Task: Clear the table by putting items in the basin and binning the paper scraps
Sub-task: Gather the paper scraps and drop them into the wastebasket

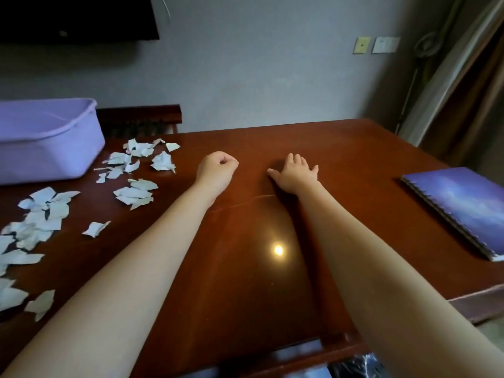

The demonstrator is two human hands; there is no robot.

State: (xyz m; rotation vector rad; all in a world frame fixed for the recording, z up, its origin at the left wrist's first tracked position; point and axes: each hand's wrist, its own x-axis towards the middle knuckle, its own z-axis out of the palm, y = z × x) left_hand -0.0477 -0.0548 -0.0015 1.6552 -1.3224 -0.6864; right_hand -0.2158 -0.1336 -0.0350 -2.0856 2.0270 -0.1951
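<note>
Starting out: left hand (218, 170) fisted empty, right hand (296, 174) flat, splayed; next, spiral notebook (461, 208) at three o'clock into lilac basin (54, 132).

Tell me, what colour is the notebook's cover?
The notebook cover is purple-blue with a pale cloudy streak, seen in the head view.

Basin (41, 137) cut off at left edge; notebook (463, 208) corner cropped right.

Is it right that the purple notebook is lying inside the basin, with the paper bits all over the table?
Not quite. The head view shows the purple notebook lying on the table, far to the right of the basin. The paper bits are scattered on the table, as you said.
</note>
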